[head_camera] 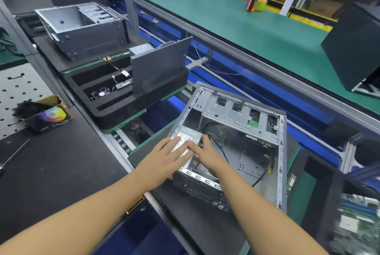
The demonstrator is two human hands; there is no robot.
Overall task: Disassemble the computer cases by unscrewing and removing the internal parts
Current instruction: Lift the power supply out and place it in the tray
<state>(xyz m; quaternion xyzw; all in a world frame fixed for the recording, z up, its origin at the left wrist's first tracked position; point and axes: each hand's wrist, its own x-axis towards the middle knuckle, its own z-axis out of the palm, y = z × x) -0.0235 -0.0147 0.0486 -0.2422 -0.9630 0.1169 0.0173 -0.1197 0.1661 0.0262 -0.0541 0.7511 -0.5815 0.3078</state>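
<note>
An open grey computer case point(282, 151) lies on its side on the conveyor in front of me. Inside its near left corner sits a silver power supply point(186, 136) with a white label. My left hand point(162, 158) lies flat on top of the supply with straight fingers. My right hand point(205, 153) holds the supply's right end, thumb on the far edge and fingers over the top. Black cables point(265, 172) trail from the supply across the bare case floor.
A black foam tray point(115, 108) to the left holds a fan point(100, 94) and an upright side panel point(160, 67). Behind it lies an emptied case point(82, 28). A motherboard point(357, 224) lies at the right, a screwdriver point(14, 156) and parts box point(41, 112) at the left.
</note>
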